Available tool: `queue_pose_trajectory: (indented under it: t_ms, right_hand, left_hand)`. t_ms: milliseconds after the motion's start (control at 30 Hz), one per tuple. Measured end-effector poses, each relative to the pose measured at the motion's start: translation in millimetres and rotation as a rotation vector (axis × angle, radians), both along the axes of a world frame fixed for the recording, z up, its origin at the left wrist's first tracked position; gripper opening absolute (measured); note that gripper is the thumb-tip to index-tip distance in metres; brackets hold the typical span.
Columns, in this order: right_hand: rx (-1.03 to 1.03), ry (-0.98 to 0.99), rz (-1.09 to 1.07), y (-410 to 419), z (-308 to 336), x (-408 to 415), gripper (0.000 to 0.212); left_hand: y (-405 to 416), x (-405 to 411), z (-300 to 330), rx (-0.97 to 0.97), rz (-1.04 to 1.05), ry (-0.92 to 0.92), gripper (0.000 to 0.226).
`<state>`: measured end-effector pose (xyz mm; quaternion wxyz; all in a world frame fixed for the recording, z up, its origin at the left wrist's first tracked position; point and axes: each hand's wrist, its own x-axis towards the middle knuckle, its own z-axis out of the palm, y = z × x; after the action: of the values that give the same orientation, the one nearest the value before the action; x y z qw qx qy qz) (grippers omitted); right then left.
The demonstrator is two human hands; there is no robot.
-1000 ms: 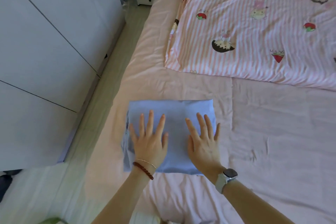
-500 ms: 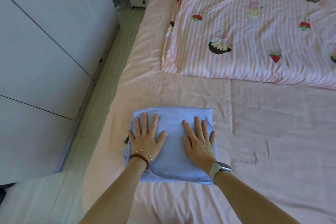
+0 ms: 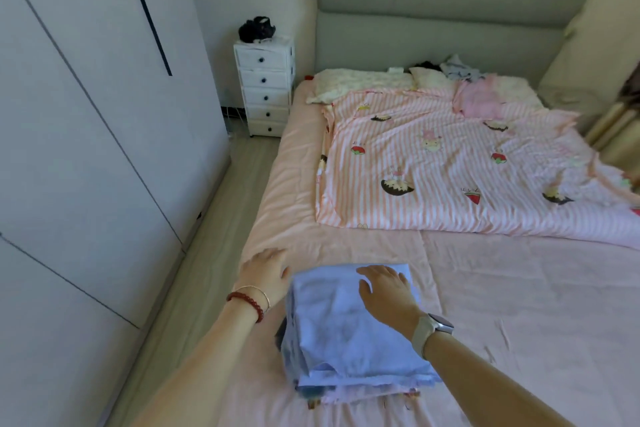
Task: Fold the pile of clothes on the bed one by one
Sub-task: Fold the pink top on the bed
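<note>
Near the left edge of the bed point(image 3: 519, 288) lies the folded blue garment point(image 3: 346, 329), topping a small stack. Right hand point(image 3: 386, 291) rests flat and open on its far end. Left hand point(image 3: 265, 270) lies open on the sheet just beside it, gripping nothing.

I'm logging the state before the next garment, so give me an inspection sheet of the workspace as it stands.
Surface: pink bed sheet, wrinkled, bare on the near right.
Job's things: folded blue garment topping a stack near the bed's left edge; unfolded clothes by the grey headboard.
Clutter: striped quilt spread over the far half; pillow.
Grips: left hand open, flat on the sheet beside the stack; right hand open, resting on the blue garment.
Cables: nothing seen.
Surroundings: white wardrobe on the left; white drawer unit with a dark item on top.
</note>
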<state>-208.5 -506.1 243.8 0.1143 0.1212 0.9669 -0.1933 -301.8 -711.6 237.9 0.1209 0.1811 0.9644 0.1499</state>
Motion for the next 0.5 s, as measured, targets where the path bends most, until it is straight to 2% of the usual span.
queue_pose_trajectory:
  t_ms: [67,167,233,300,433,500]
  right_hand:
    - [-0.020,0.102,-0.025,-45,16,8,0.039]
    - [-0.088,0.226,-0.047,-127,26,28,0.038]
    - [-0.142,0.265,-0.036,-186,24,42,0.041]
    - [-0.180,0.299,0.004,-239,14,51,0.055]
    - [-0.171,0.194,0.105,-319,-4,59,0.041]
    - [-0.162,0.154,0.139,-344,-12,56,0.043]
  left_hand:
    - [-40,21,25,0.106,0.039,0.137,0.041]
    - [-121,62,43,0.244,0.106,0.271,0.050]
    - [-185,90,40,0.213,0.150,0.333,0.051]
    - [-248,113,36,0.134,0.218,0.316,0.047]
    - [-344,138,21,0.015,0.366,0.207,0.049]
    - [-375,145,10,-0.007,0.418,0.167,0.041]
